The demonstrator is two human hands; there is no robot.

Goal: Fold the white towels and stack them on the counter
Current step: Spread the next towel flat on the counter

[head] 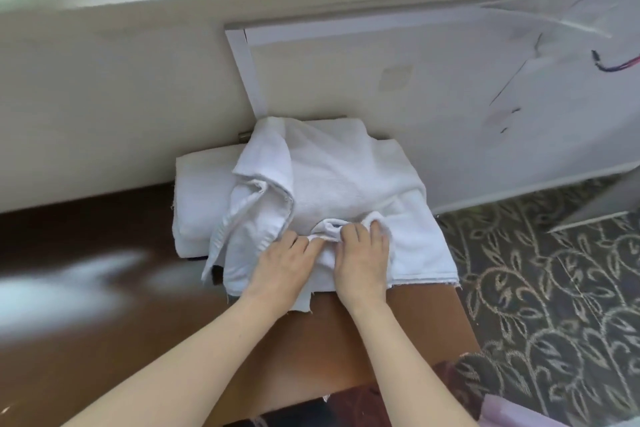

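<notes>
Brown counter (381, 340) runs away from the person, and at its far end lies a heap of white cloth. On top is a loose towel (332, 166), crumpled and spread unevenly, one side rolled into a thick ridge and the near edge hanging over the pile. Under it are folded towels (197, 191), flat and stacked, one showing at the left. Both hands meet at the near middle of the loose towel: the left hand (280, 263) and the right hand (363, 253) each pinch a bunched fold of its edge, close together. This looks like the start of folding this towel, gathering an edge to find the corners. Next it likely needs lifting and spreading flat before halving. Behind stands a white panel (433, 87) against the wall; patterned carpet (540, 288) lies to the right.
</notes>
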